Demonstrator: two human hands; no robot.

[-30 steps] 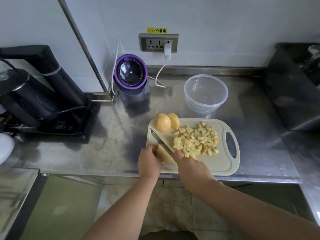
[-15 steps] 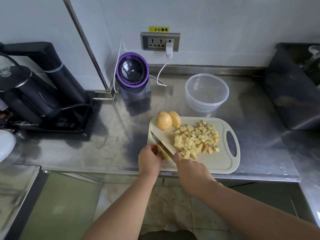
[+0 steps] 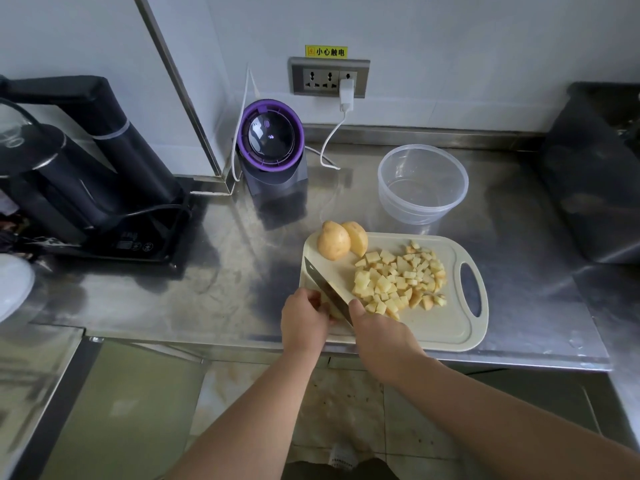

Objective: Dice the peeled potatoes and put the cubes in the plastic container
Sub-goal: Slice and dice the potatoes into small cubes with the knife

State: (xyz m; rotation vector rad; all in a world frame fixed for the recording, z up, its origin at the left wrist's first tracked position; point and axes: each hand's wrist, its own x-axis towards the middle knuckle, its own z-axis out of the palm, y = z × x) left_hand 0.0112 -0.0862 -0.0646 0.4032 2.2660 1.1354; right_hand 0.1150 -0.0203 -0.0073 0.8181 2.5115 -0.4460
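Observation:
On the cream cutting board (image 3: 446, 327) lies a heap of potato cubes (image 3: 398, 278). A whole peeled potato (image 3: 333, 241) and a potato half (image 3: 356, 237) sit at the board's far left corner. My left hand (image 3: 303, 318) holds a potato piece (image 3: 332, 310) at the board's near left edge; most of the piece is hidden. My right hand (image 3: 379, 332) grips the knife (image 3: 325, 289), whose blade cuts down beside my left fingers. The clear plastic container (image 3: 422, 183) stands behind the board with no cubes in it.
A purple-rimmed appliance (image 3: 272, 147) stands behind the board's left, its white cable plugged into the wall socket (image 3: 329, 77). A black kettle and base (image 3: 79, 174) fill the left counter. A dark bin (image 3: 599, 174) stands at the right. The counter edge runs just below the board.
The visible potato piece under the knife has shrunk, and my left hand has drawn slightly back along it. The cube heap and container have not moved.

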